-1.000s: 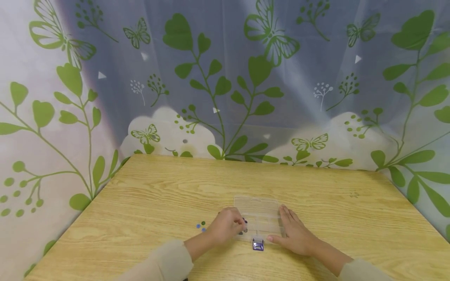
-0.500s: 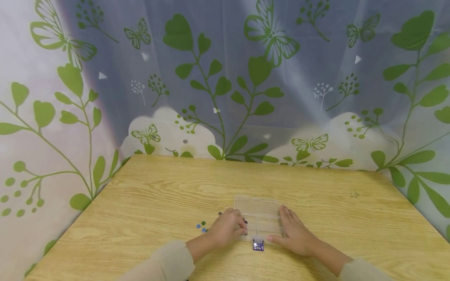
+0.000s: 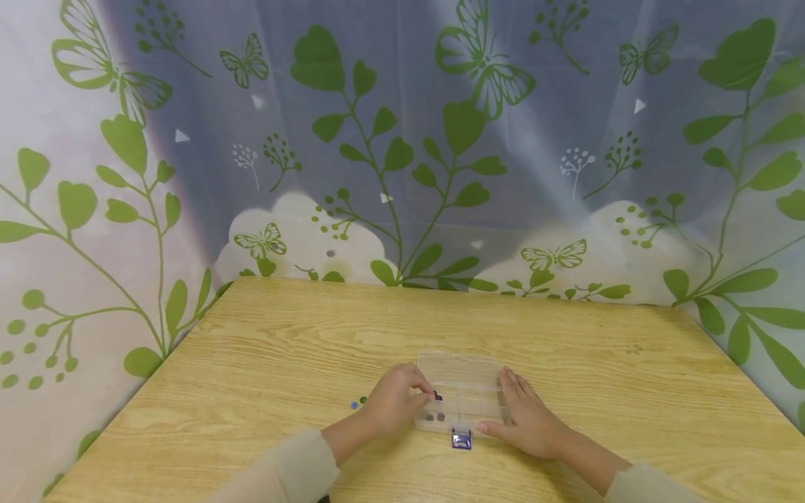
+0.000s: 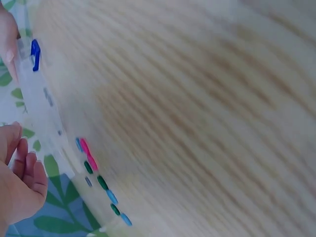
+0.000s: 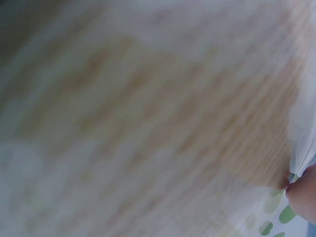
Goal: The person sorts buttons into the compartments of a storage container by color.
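A clear plastic compartment box [image 3: 481, 402] lies on the table with its clear lid [image 3: 459, 367] folded back and a blue-purple latch [image 3: 462, 439] at the front. Dark button-like discs [image 3: 438, 396] and greyer ones [image 3: 441, 417] sit in its left compartments. My left hand [image 3: 393, 399] hovers at the box's left edge, thumb and index finger near each other. Nothing shows between those fingertips in the left wrist view, where the other fingers [image 4: 34, 175] curl loosely. Along the box's right end rests my right hand [image 3: 534, 423], fingers straight, thumb at the front edge.
Loose blue, green and pink discs lie on the table left of the box; a green disc [image 4: 102, 182] and a pink disc [image 4: 92, 163] show in the left wrist view. A patterned curtain [image 3: 402, 140] hangs behind the wooden table [image 3: 302, 328].
My left hand has drawn back from the front left compartment, leftward and slightly away, uncovering two greyish discs there and covering some loose discs. The right hand stays in place.
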Demonstrator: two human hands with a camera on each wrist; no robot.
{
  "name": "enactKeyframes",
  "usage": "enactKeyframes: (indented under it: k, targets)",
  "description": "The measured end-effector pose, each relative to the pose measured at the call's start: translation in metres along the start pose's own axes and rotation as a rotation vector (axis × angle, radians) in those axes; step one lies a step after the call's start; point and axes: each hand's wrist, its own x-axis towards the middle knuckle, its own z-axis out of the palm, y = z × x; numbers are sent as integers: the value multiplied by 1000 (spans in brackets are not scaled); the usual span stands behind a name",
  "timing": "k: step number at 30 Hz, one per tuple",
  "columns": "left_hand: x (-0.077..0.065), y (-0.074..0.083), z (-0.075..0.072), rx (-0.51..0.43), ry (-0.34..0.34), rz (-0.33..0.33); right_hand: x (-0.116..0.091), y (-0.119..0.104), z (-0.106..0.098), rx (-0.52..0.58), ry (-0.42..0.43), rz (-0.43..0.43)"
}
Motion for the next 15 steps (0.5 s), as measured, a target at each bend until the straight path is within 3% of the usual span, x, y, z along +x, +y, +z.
enactKeyframes:
  k: [5, 15]
  targets:
    - [2, -7, -5, -13, 68, 9, 0, 0, 0, 3, -7, 1]
    - [6, -23, -14, -48, 121, -17, 0, 1, 0, 2, -6, 3]
